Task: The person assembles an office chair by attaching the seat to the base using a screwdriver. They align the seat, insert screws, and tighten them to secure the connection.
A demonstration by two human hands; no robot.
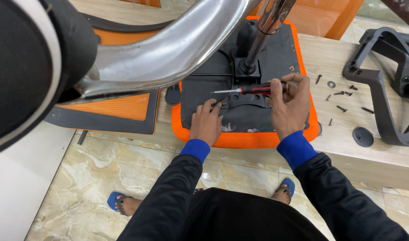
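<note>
While the right hand (288, 105) grips a red-and-black screwdriver (253, 89) by its handle, the tool's long axis lies level, running left to right, its tip pointing left just beyond the left hand (207, 121). That hand presses flat, fingers spread, on the black underside plate (244, 114) of the upturned orange seat (240, 139). Loose screws (342, 93) lie on the bench to the right, near the right hand.

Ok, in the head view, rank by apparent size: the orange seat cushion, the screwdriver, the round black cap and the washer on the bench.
1. Orange seat cushion, by far the largest.
2. Screwdriver, held in the right hand.
3. Round black cap.
4. Washer, smallest.
All lie at similar distance, so the order is safe.
</note>
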